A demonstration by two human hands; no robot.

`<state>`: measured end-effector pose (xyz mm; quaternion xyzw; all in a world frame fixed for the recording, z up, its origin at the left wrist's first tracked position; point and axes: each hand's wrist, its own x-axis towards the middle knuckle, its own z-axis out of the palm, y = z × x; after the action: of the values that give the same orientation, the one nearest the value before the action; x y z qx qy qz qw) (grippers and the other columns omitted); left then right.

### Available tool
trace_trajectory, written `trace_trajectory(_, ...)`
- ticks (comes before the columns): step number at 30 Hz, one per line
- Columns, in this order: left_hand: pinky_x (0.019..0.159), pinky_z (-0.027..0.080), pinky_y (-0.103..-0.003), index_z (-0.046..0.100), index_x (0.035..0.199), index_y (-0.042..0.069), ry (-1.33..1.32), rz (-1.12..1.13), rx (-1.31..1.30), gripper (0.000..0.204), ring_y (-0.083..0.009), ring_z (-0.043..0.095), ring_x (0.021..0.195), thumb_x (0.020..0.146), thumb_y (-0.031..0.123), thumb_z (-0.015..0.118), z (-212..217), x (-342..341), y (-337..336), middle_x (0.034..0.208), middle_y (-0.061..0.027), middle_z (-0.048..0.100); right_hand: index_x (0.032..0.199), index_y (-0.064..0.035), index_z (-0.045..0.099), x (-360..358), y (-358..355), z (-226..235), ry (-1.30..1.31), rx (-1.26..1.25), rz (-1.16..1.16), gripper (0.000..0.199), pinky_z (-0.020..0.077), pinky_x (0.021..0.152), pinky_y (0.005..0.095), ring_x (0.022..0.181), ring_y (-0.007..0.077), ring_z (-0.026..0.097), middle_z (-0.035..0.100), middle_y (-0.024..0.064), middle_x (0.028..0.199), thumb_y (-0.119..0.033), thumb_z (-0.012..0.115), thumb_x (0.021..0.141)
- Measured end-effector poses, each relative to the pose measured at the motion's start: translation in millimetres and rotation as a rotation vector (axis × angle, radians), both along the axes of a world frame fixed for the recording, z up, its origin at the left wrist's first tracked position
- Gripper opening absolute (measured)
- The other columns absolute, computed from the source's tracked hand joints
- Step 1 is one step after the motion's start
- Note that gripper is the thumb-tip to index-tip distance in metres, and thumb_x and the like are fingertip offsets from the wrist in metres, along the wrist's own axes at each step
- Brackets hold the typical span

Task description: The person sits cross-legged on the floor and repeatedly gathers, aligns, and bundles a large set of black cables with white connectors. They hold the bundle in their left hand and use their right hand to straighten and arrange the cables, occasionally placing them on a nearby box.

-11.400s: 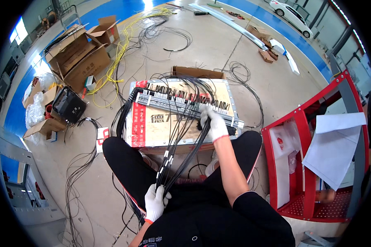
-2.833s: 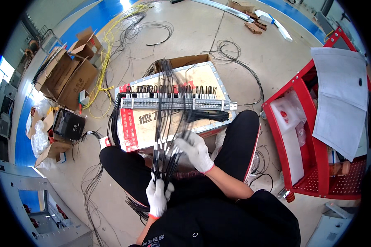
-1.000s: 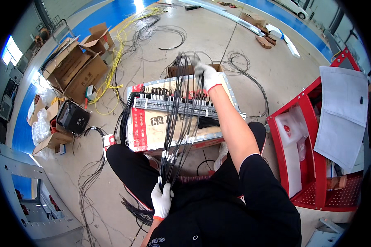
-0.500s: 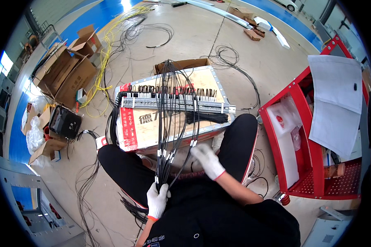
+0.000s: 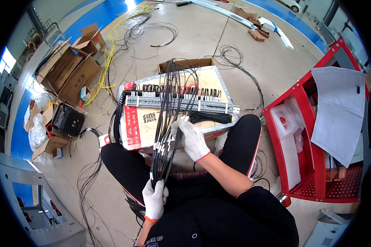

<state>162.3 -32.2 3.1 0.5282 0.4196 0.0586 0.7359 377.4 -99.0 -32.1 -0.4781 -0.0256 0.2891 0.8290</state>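
My left hand (image 5: 154,200), in a white glove, is closed round the lower ends of a bundle of thin black wires (image 5: 160,158) in front of my body. Small white labels mark several of these wires. Higher up and to the right, my gloved right hand (image 5: 190,138) pinches a labelled wire at the bundle's right side. The wires loop up over a grey slotted strip of terminals (image 5: 177,105) lying across a wooden crate (image 5: 152,131) with metal edging. A row of short black wire loops (image 5: 210,93) with white labels stands along the strip's far side.
A black bundle of wires (image 5: 212,117) lies on the crate. Cardboard boxes (image 5: 70,74), a black case (image 5: 69,120) and yellow cable (image 5: 107,74) are on the left. A red metal rack (image 5: 313,144) with white sheets stands right. Loose black wires (image 5: 84,189) trail over the floor.
My right hand has moved up and slightly left, from beside the bundle to a wire nearer the strip. My left hand keeps its hold, slightly lower. The view has shifted a little.
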Motion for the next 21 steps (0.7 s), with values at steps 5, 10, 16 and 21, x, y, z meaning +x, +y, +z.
trace_trajectory(5,0.038,0.030,-0.022,0.053,0.086,0.005,0.073,-0.022,0.056,0.017,-0.0055,0.040,0.041,0.097,0.018,0.058,-14,-1,-10,0.057,0.0000,0.053,0.083,0.0039,0.065,11,-41,-24,-0.661,-0.884,0.000,0.045,0.0447,0.066,0.0370,0.066,0.0246,0.059,0.059,0.0187,0.069,-0.036,0.053,0.101)
trace_trajectory(10,0.041,0.033,-0.023,0.053,0.085,0.004,0.108,-0.049,0.134,0.019,-0.0064,0.043,0.043,0.095,0.018,0.060,-15,3,-19,0.057,0.0000,0.054,0.075,-0.0010,0.067,11,-43,-57,-0.257,-0.501,-0.200,0.044,0.0439,0.064,0.0352,0.065,0.0206,0.059,0.065,0.0089,0.071,-0.036,0.055,0.100)
trace_trajectory(16,0.040,0.031,-0.023,0.053,0.086,0.003,0.076,-0.006,0.085,0.018,-0.0063,0.042,0.042,0.096,0.017,0.058,-10,1,-14,0.057,-0.0004,0.054,0.095,-0.0055,0.063,110,-6,-31,0.280,0.031,-0.156,0.029,0.0479,0.053,0.0265,0.059,0.0133,0.057,0.063,0.0020,0.074,-0.030,0.051,0.104)
trace_trajectory(21,0.039,0.031,-0.022,0.054,0.088,0.003,0.064,-0.030,0.065,0.016,-0.0064,0.041,0.042,0.097,0.017,0.057,0,7,-12,0.057,-0.0006,0.053,0.096,-0.0068,0.061,161,13,-27,0.450,0.310,-0.057,0.027,0.0512,0.049,0.0258,0.059,0.0123,0.058,0.062,0.0023,0.078,-0.031,0.053,0.103)
